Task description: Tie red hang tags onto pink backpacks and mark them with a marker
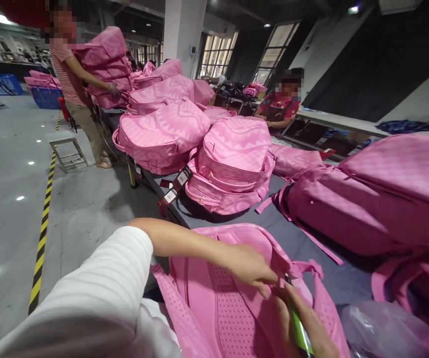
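Observation:
A pink backpack lies in front of me with its dotted back panel and shoulder straps facing up. My left hand reaches across it from the left, fingers closed in a pinch near its upper right edge. Whatever is between those fingertips is too small to make out. Close beside them, my right hand is wrapped round a slim green-handled tool with a dark tip; its exact kind is unclear. The tool's tip points toward the left fingertips. Part of the right hand is cut off by the bottom edge.
Several pink backpacks crowd the grey table, one with hanging tags. More bags lie at right, beside clear plastic. A person holds stacked bags at back left; another person is behind the table. A stool stands left.

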Available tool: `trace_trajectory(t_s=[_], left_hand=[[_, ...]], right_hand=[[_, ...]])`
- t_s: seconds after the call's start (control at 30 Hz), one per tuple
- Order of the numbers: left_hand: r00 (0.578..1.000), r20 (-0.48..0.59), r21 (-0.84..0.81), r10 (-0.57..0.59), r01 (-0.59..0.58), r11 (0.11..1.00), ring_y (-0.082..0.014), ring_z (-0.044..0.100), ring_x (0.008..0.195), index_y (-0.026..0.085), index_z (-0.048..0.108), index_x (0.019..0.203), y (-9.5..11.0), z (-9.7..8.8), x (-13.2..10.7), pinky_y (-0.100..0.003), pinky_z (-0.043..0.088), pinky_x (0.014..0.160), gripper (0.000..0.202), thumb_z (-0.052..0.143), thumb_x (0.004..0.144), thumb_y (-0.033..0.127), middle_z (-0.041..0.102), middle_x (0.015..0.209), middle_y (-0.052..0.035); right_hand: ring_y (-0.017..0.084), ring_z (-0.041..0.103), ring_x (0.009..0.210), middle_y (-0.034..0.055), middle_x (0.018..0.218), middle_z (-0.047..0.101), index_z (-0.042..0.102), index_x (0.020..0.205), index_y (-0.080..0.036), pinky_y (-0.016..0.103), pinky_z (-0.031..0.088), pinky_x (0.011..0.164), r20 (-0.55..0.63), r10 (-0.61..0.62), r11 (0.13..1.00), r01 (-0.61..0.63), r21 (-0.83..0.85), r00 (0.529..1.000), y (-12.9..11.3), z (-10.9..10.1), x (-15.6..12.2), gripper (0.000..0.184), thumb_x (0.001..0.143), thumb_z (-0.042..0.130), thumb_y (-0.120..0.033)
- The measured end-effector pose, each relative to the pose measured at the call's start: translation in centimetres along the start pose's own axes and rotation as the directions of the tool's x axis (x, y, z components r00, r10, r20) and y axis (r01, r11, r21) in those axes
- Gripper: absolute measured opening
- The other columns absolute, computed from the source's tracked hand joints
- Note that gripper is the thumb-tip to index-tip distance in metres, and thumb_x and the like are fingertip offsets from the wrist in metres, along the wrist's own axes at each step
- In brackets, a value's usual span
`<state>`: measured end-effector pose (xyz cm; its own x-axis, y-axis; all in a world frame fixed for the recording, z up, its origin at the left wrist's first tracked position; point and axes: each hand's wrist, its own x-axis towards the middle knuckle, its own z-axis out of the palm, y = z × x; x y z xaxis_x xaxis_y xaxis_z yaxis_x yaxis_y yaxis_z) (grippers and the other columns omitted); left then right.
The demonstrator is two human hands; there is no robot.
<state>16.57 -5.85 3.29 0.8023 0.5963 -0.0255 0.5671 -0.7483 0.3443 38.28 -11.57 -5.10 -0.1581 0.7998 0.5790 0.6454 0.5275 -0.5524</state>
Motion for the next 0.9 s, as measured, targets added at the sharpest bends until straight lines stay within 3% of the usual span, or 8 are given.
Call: trace_trajectory(t_s=[0.1,0.17,0.27,0.4,0.47,0.63,0.73,0.9], left_hand=[[0.979,-0.205,0.165,0.018,0.017,0.986,-0.0239,0.06,0.115,0.019,0.064,0.121,-1.6,-1.0,-0.6,-0.035,0.049,0.084,0.03,0.055,0.093,0.027,0.065,0.127,-0.0101],[0.945,-0.326,0.252,0.002,0.085,0.964,-0.0304,0.043,0.135,0.019,0.053,0.138,-2.1,-2.0,-0.3,-0.041,0.042,0.101,0.055,0.068,0.086,0.028,0.048,0.148,-0.0137],[0.967,-0.248,0.31,-0.061,0.139,0.94,-0.0357,0.042,0.132,0.02,0.039,0.149,-3.1,-1.9,1.8,-0.048,0.038,0.105,0.09,0.082,0.073,0.041,0.043,0.15,-0.0174],[0.975,-0.2,0.386,-0.095,0.167,0.907,-0.0314,0.054,0.111,0.018,0.039,0.149,-3.8,0.0,4.5,-0.046,0.041,0.097,0.088,0.078,0.075,0.046,0.054,0.134,-0.0168],[0.978,-0.21,0.432,-0.013,0.105,0.896,-0.032,0.051,0.116,0.017,0.035,0.151,-3.8,0.7,4.9,-0.046,0.038,0.1,0.086,0.075,0.079,0.044,0.051,0.139,-0.018],[0.96,-0.089,0.508,0.266,-0.186,0.841,-0.0357,0.026,0.146,0.022,0.009,0.159,-3.5,1.7,5.1,-0.056,0.019,0.116,0.1,0.071,0.083,0.044,0.023,0.162,-0.0175],[0.981,-0.061,0.52,0.183,-0.125,0.845,-0.0419,0.018,0.149,0.023,0.001,0.159,-3.4,2.7,6.2,-0.064,0.017,0.114,0.117,0.077,0.075,0.049,0.01,0.164,-0.0215],[0.998,-0.027,0.518,0.054,-0.032,0.855,-0.0399,0.04,0.136,0.02,0.006,0.159,-2.8,3.5,7.6,-0.056,0.032,0.107,0.104,0.071,0.081,0.04,0.03,0.157,-0.023]], right_hand=[[0.032,0.07,0.101,0.0104,0.114,0.072,0.068,0.12,-0.02,0.044,0.055,0.092,-0.012,-0.068,0.995,0.067,-0.08,0.998,-0.6,0.4,0.1,0.035,0.089,0.062,-0.036],[0.032,0.071,0.098,0.0099,0.111,0.073,0.067,0.12,-0.022,0.045,0.056,0.089,-0.023,-0.052,0.996,0.05,-0.072,0.998,-1.7,0.2,0.0,0.034,0.09,0.061,-0.035],[0.03,0.071,0.094,0.0081,0.107,0.074,0.064,0.122,-0.031,0.046,0.055,0.085,0.015,-0.019,1.0,0.019,0.018,1.0,-3.7,0.2,-0.6,0.032,0.091,0.058,-0.032],[0.025,0.069,0.086,0.0089,0.096,0.072,0.064,0.116,-0.022,0.042,0.053,0.079,0.009,-0.14,0.99,0.14,-0.02,0.99,-5.0,1.1,-1.8,0.026,0.091,0.057,-0.021],[0.024,0.068,0.088,0.0094,0.096,0.072,0.062,0.118,-0.021,0.042,0.052,0.08,0.04,-0.155,0.987,0.156,-0.04,0.987,-4.7,1.1,-2.3,0.028,0.091,0.058,-0.018],[0.026,0.067,0.101,0.0098,0.111,0.07,0.055,0.13,-0.023,0.044,0.053,0.089,0.058,0.038,0.99,-0.045,0.137,0.998,-2.3,0.3,-2.9,0.035,0.096,0.056,-0.032],[0.025,0.07,0.096,0.0092,0.108,0.07,0.049,0.133,-0.022,0.043,0.056,0.086,0.038,0.254,0.934,-0.255,0.251,0.966,-1.6,0.7,-2.8,0.041,0.096,0.053,-0.04],[0.022,0.071,0.086,0.0054,0.1,0.073,0.059,0.113,-0.023,0.034,0.058,0.075,0.123,0.389,0.883,-0.407,0.233,0.913,-0.8,-0.1,-1.5,0.028,0.092,0.062,-0.04]])
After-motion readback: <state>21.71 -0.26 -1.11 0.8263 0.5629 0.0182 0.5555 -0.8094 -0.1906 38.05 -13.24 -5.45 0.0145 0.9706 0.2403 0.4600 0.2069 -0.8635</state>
